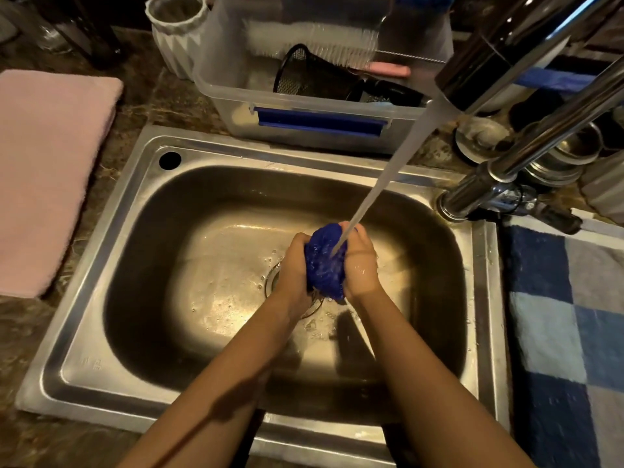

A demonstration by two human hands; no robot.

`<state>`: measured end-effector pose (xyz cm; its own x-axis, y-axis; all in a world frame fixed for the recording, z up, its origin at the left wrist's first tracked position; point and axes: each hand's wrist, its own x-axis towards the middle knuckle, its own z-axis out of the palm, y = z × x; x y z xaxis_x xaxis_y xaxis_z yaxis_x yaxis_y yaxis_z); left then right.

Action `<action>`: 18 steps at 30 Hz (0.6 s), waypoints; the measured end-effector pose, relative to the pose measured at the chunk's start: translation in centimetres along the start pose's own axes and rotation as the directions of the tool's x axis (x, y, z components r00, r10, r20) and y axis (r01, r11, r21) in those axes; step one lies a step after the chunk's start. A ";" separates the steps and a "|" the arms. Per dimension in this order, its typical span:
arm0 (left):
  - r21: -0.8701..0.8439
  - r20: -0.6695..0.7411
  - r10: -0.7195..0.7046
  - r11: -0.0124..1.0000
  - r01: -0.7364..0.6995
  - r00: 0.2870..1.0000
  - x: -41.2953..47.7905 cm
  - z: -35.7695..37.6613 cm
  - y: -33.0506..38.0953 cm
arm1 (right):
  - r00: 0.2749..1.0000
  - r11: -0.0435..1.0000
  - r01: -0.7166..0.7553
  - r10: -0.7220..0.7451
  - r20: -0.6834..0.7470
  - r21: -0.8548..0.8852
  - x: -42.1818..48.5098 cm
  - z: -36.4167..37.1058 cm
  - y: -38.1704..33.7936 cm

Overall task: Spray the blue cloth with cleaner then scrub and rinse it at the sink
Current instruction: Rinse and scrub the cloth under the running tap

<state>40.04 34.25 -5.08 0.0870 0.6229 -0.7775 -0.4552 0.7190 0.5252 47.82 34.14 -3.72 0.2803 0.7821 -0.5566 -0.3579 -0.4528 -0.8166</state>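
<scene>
The blue cloth (325, 265) is bunched into a tight wad and held over the middle of the steel sink (141, 204), just above the drain, which is partly hidden behind the hands. The left hand (293, 265) closes its grip on the left side of the wad, fingers curled round it; the right hand (363, 261) does the same on the right side, so the cloth is pressed between both palms. The stream of water (391, 170) falls from the tap (506, 62) at the far right and strikes the top of the wad between the hands; this placement appears deliberate, letting the flow soak through the fabric while the squeeze forces it out. Drips and a wet sheen on the basin floor agree with that. Judged from this, the work stands at the scrub-and-rinse stage; no spray bottle can be identified in view. On the bench, a pink towel (44, 170) lies folded at the left, a checked blue mat (553, 315) lies at the right, and a clear plastic tub (304, 106) holding a black mesh cup (304, 72) sits at the far side of the sink.
</scene>
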 end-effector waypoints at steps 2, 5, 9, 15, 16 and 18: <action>-0.041 0.049 -0.094 0.995 0.096 0.994 -0.1 0.0 0.2 | 0.998 0.999 0.042 -0.041 0.037 -0.026 -1.1 0.3 -0.3; -0.054 0.172 -0.169 0.982 0.181 0.970 -0.7 -0.3 0.3 | 0.937 0.751 0.350 -0.286 0.201 -0.561 -1.4 0.1 0.2; 0.008 0.263 -0.181 0.983 0.185 0.948 -1.2 -0.8 0.5 | 0.866 0.267 0.400 -0.422 0.267 -0.877 -1.4 -1.0 0.7; 0.031 0.243 -0.177 0.984 0.174 0.954 -1.9 0.5 0.9 | 0.969 0.536 0.237 -0.192 0.156 -0.810 -0.9 -3.1 -1.4; 0.049 0.227 -0.166 0.986 0.159 0.960 -2.0 0.7 1.1 | 0.985 0.688 0.167 -0.083 0.153 -0.706 -1.0 -3.6 -1.9; 0.055 0.206 -0.175 0.984 0.167 0.963 -2.1 1.2 1.4 | 0.987 0.818 0.074 0.021 0.159 -0.571 -1.7 -4.8 -2.5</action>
<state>40.25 34.32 -2.27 0.3457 0.5373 -0.7693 -0.3848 0.8289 0.4060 52.49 31.90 -1.44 0.1272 0.8305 -0.5423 0.2368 -0.5564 -0.7965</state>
